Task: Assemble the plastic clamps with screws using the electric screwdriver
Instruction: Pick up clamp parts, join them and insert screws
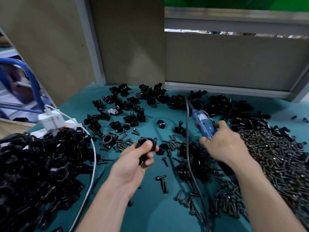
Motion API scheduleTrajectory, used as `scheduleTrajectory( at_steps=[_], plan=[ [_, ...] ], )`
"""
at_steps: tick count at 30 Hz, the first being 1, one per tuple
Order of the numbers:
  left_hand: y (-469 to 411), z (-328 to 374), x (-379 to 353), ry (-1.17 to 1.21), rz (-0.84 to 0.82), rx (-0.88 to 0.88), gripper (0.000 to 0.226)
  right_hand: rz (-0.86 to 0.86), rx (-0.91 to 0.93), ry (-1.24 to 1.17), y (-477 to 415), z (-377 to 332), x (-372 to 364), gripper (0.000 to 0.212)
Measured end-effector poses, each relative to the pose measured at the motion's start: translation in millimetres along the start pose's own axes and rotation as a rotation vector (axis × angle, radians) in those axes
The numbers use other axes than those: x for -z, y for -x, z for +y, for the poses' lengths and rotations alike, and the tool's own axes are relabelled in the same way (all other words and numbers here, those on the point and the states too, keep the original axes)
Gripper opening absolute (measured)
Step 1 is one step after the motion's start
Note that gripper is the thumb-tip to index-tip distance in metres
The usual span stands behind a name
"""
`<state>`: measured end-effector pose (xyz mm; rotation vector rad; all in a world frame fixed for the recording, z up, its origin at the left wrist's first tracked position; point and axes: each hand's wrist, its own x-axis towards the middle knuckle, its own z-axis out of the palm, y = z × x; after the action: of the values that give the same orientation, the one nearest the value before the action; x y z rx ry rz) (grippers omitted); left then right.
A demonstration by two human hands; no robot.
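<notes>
Right hand (224, 145) round electric screwdriver (203, 122), axis near-right to far-left.

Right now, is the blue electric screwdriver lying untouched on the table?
No, the right hand grips the blue electric screwdriver by its body.

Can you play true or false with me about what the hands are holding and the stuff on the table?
1. The left hand holds a black clamp. True.
2. The right hand holds nothing. False: its fingers grip the blue electric screwdriver.
3. The big pile of screws lies on the right side of the table. True.
4. The table cover is red. False: it is teal.
</notes>
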<state>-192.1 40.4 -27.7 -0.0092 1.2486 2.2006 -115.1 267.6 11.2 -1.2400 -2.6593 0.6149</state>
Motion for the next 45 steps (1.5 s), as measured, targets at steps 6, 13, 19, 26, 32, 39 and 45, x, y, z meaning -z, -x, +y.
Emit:
scheduleTrajectory(
  at_steps=[6, 13, 19, 26, 32, 39, 45],
  plan=[
    [-2, 1, 0, -0.005, 0.036, -0.005, 0.032, 0.047, -0.038, 0.061, 5, -5, -13, 0.05],
    [-9, 7, 13, 0.14, 0.17, -0.063, 0.017, 0.102, -0.016, 0.238, 14, -12, -10, 0.037],
    [-14, 10, 16, 0.171, 0.236, -0.159, 0.018, -0.06, 0.449, 0.238, 63, -58, -4, 0.012],
    [-10, 10, 14, 0.127, 0.215, -0.174, 0.005, -0.383, 0.632, 0.427, 102, -82, -41, 0.024],
    [-7, 4, 7, -0.071, 0.14, -0.264, 0.009, -0.223, 0.579, 0.155, 83, -76, -32, 0.019],
    [0, 1, 0, -0.221, -0.252, -0.299, 0.029, -0.229, 0.488, -0.786, 59, -57, 10, 0.019],
    [4, 1, -3, -0.228, -0.277, -0.301, 0.029, -0.164, 0.5, -0.576, 58, -55, 17, 0.016]
  ],
)
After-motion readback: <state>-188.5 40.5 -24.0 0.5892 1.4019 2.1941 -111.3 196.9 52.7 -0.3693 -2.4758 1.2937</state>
